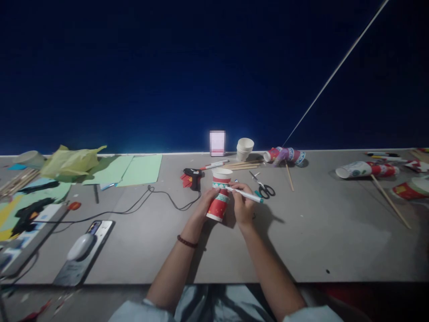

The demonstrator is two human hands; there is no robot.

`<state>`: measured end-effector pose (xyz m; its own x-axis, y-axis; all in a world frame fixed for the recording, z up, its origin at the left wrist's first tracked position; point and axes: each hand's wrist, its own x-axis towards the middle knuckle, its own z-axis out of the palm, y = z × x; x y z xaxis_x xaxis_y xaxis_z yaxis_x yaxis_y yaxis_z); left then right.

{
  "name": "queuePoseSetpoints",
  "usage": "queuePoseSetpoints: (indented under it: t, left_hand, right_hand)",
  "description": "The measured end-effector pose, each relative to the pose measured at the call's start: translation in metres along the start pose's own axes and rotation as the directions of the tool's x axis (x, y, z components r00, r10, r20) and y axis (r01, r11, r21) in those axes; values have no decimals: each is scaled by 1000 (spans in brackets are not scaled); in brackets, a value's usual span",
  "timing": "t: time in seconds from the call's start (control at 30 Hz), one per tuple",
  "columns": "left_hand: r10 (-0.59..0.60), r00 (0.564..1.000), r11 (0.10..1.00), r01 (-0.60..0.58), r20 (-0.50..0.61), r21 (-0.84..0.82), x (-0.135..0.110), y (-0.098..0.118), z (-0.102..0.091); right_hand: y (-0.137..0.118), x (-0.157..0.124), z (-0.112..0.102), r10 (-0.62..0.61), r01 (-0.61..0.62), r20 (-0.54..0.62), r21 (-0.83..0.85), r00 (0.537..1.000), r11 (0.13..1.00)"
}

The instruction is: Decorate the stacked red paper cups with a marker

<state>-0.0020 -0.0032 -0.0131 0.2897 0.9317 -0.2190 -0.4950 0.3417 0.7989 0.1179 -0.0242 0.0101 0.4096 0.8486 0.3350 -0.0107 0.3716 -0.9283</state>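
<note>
A red, white and teal patterned paper cup [219, 197] stands tilted on the grey table [318, 241]. My left hand [205, 203] is wrapped round the cup's left side. My right hand [243, 206] is closed on a white marker with a teal cap [246, 195], whose tip touches the cup's upper band. Black-handled scissors [264, 187] lie just right of my hands. A black glue gun [193, 177] with its cord rests to the left of the cup.
White cups [244, 148] are stacked at the back, beside wooden sticks [241, 165] and a red-capped marker [214, 165]. Patterned cups on sticks [367, 170] lie at the right. Green paper [134, 170], a phone [97, 230] and a power strip [27, 237] sit left.
</note>
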Motion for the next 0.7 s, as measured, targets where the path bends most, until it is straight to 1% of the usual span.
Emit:
queuePoseSetpoints:
  t: [0.17, 0.33, 0.4, 0.53, 0.7]
  left_hand:
    - [-8, 1000, 1000, 8, 2, 10, -1, 2, 2]
    - [3, 1000, 1000, -3, 27, 10, -2, 3, 4]
    - [0, 1000, 1000, 0, 17, 12, -1, 3, 3]
    - [3, 1000, 1000, -3, -4, 2, -1, 2, 2]
    - [-9, 1000, 1000, 9, 12, 3, -1, 2, 1]
  right_hand:
    - [0, 0, 0, 2, -2, -8, -6, 1000, 1000]
    - [-1, 0, 0, -3, 3, -18, -35, 1000, 999]
    - [-2, 0, 0, -4, 3, -19, -39, 1000, 999]
    - [-2, 0, 0, 8, -8, -13, -20, 1000, 1000]
    - [-2, 0, 0, 17, -17, -16, 7, 1000, 1000]
